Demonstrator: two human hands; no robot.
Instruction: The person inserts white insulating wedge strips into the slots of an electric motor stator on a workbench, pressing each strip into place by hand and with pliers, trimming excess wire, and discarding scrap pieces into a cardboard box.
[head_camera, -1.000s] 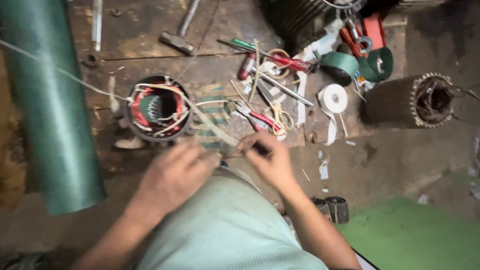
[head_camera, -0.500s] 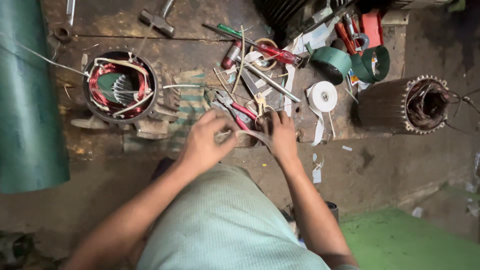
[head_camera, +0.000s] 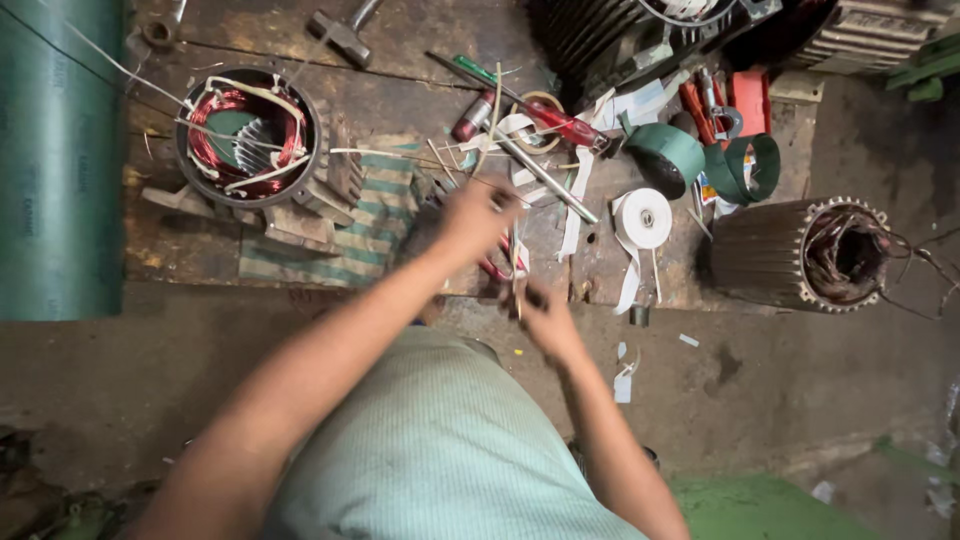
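Though both are blurred, the left hand (head_camera: 478, 215) closes on thin, stiff strips (head_camera: 492, 120) above red-handled pliers (head_camera: 500, 262); the right hand (head_camera: 540, 310) pinches their light, springy lower ends.

A motor-repair workshop: copper-wound stator (head_camera: 245, 135), hammer (head_camera: 340, 32), screwdrivers (head_camera: 560, 122), tape rolls (head_camera: 642, 218) on a grimy bench (head_camera: 420, 40).

A worn wooden board (head_camera: 420, 90) sits low on the grimy floor (head_camera: 780, 400); on it lie a motor stator with copper windings (head_camera: 248, 135), a striped cloth (head_camera: 370, 220), a hammer (head_camera: 340, 35), screwdrivers (head_camera: 545, 110) and a white tape roll (head_camera: 642, 218); a second stator (head_camera: 800, 255) rests at the board's right edge.
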